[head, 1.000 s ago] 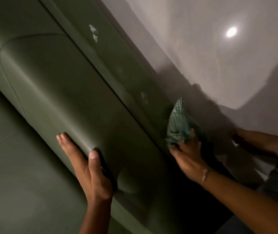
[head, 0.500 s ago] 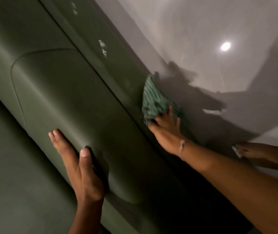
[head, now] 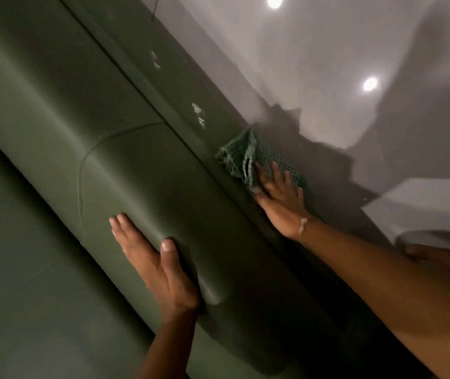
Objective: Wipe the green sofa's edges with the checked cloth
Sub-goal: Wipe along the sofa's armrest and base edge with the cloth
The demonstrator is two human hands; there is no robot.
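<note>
The green sofa (head: 87, 110) runs diagonally from upper left to lower right, its padded back cushion in front and a narrow top edge behind it. A green checked cloth (head: 241, 155) lies bunched on that top edge. My right hand (head: 281, 198) presses flat on the cloth with fingers spread, pinning it against the sofa. My left hand (head: 158, 263) rests palm-down on the rounded back cushion, thumb apart, holding nothing. Pale worn patches (head: 198, 114) mark the edge just ahead of the cloth.
A glossy grey floor (head: 327, 64) lies beyond the sofa's edge, with reflected ceiling lights and dark shadows. The sofa seat (head: 5, 255) fills the lower left. A foot (head: 442, 258) shows at the right border on the floor.
My right hand has slid the cloth up along the sofa's top edge, away from me, towards the worn patches. The left hand stays on the cushion.
</note>
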